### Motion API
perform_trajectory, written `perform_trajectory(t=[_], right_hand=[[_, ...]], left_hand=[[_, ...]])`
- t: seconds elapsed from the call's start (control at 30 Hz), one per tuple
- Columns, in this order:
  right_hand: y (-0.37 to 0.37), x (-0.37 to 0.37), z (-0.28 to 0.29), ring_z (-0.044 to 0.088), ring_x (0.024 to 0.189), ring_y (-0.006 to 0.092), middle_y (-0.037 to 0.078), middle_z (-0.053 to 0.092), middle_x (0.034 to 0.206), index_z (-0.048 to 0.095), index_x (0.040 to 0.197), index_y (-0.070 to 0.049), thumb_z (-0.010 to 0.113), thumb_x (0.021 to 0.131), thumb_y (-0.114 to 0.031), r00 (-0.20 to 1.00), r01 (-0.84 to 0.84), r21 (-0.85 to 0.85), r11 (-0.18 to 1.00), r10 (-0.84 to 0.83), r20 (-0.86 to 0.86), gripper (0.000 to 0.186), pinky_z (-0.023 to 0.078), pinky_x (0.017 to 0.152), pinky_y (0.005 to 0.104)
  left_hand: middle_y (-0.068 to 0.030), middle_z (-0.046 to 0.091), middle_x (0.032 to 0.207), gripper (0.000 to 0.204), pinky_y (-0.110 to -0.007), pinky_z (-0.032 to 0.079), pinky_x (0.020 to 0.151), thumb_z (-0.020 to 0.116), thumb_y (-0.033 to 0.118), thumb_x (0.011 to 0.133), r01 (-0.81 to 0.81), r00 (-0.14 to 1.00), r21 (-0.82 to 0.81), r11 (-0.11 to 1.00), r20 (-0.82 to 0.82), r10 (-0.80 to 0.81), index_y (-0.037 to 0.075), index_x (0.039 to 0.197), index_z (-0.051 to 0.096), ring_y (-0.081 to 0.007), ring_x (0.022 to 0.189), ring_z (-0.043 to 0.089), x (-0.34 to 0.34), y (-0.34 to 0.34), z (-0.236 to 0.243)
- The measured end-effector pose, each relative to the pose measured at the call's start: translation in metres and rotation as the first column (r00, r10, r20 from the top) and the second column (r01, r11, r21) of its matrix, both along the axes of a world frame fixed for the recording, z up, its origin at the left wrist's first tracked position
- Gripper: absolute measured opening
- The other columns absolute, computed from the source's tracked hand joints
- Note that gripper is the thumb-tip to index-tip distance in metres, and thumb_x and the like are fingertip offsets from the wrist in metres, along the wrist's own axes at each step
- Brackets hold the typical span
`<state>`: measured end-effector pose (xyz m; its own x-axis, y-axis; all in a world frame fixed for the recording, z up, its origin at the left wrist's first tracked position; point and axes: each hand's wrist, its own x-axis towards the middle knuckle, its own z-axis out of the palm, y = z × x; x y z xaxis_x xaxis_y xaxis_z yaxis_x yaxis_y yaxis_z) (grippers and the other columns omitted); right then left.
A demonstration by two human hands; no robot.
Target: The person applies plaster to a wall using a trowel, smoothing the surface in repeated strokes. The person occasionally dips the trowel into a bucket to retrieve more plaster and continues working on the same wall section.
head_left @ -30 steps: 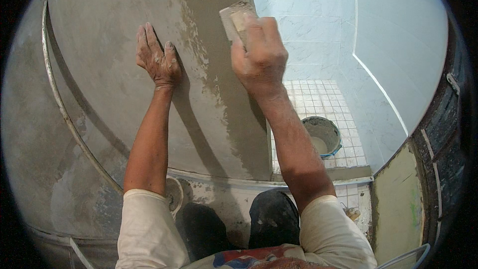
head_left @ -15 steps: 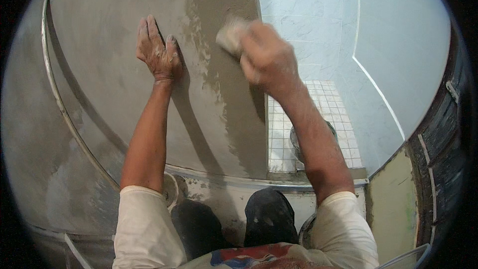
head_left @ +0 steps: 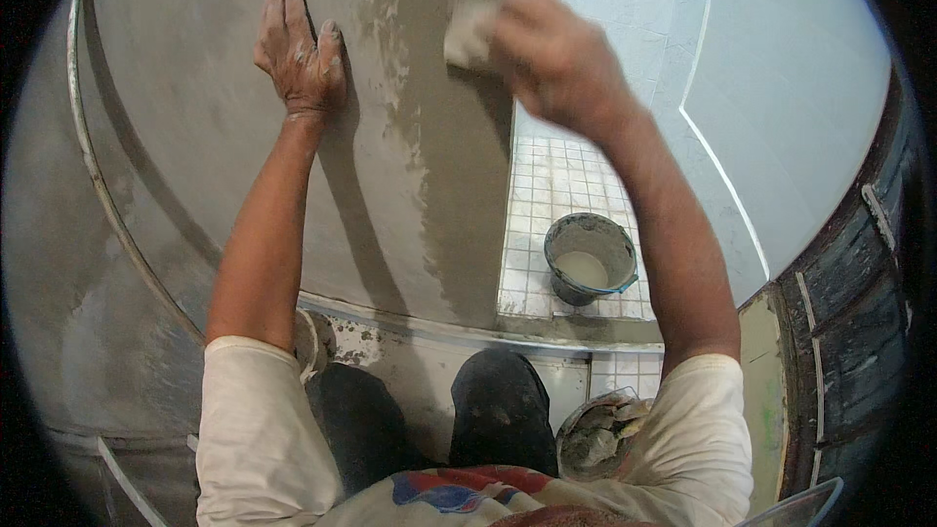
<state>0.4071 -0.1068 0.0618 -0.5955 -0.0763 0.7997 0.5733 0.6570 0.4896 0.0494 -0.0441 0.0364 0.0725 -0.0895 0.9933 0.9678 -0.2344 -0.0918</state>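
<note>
My left hand (head_left: 303, 57) lies against the grey plastered wall (head_left: 224, 0), its fingers stretched out and nothing in them. To its right, a darker, damp-looking band of plaster (head_left: 429, 146) runs along the wall's right edge. My right hand (head_left: 561, 59), smeared by motion, is closed on a pale sponge (head_left: 470, 35) with a blocky shape. The sponge is at the dark band, close to that edge. My fingers and the blur hide part of it.
A black bucket (head_left: 566, 285) with cloudy grey liquid stands on white tiles beyond the wall's edge. Another bucket (head_left: 597, 429) with grey clumps is by my right knee, and a pale container (head_left: 310, 344) by my left. A thin curved strip (head_left: 86, 141) crosses the left side.
Both hands have moved higher in view, the right hand also a little to the right with the sponge. The black bucket, mostly hidden behind my right forearm before, now shows fully.
</note>
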Motion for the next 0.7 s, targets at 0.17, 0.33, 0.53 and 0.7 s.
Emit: perform_trajectory(t=[0.17, 0.33, 0.53, 0.7], right_hand=[[-0.022, -0.004, -0.104, 0.069, 0.092, 0.0234, 0.010, 0.065, 0.101, 0.071, 0.116, -0.004, 0.073, 0.094, -0.004, 0.982, -0.019, -0.204, 0.979, 0.056, 0.179, 0.022, 0.058, 0.068, 0.0376], [-0.006, -0.005, -0.052, 0.066, 0.091, 0.0215, 0.009, 0.065, 0.105, 0.071, 0.119, -0.002, 0.073, 0.095, -0.004, 0.983, -0.029, 0.077, 0.997, 0.015, 0.182, 0.025, 0.056, 0.070, 0.0358], [0.021, -0.013, 0.069, 0.071, 0.099, 0.0274, 0.011, 0.064, 0.104, 0.064, 0.103, -0.007, 0.076, 0.089, -0.012, 0.995, 0.090, 0.364, 0.927, -0.098, 0.004, 0.020, 0.062, 0.070, 0.0409], [0.009, -0.011, 0.156, 0.069, 0.092, 0.0295, 0.014, 0.068, 0.099, 0.063, 0.092, -0.002, 0.079, 0.102, -0.023, 0.990, 0.025, 0.293, 0.956, 0.016, -0.138, 0.028, 0.063, 0.078, 0.0433]], left_hand=[[-0.0150, 0.033, 0.178, 0.077, -0.057, 0.011, 0.130, 0.055, 0.038, 0.105, 0.016, 1.000, -0.002, 1.000, 0.016, -0.016, 0.015, 0.175, 0.034, -0.0337, 0.165, 0.027, 0.008, 0.004, -0.003], [-0.0152, 0.032, 0.179, 0.073, -0.059, 0.010, 0.129, 0.051, 0.040, 0.109, 0.012, 1.000, 0.009, 1.000, 0.018, -0.012, 0.016, 0.175, 0.034, -0.0341, 0.165, 0.027, 0.006, 0.003, -0.001], [-0.0152, 0.037, 0.177, 0.075, -0.055, 0.012, 0.130, 0.053, 0.040, 0.105, 0.006, 0.999, 0.016, 1.000, 0.035, -0.007, 0.015, 0.174, 0.038, -0.0332, 0.164, 0.029, 0.008, 0.005, -0.001], [-0.0147, 0.036, 0.177, 0.074, -0.054, 0.013, 0.130, 0.053, 0.038, 0.106, 0.004, 1.000, 0.012, 1.000, 0.028, -0.004, 0.015, 0.174, 0.037, -0.0328, 0.164, 0.030, 0.008, 0.002, -0.001]])
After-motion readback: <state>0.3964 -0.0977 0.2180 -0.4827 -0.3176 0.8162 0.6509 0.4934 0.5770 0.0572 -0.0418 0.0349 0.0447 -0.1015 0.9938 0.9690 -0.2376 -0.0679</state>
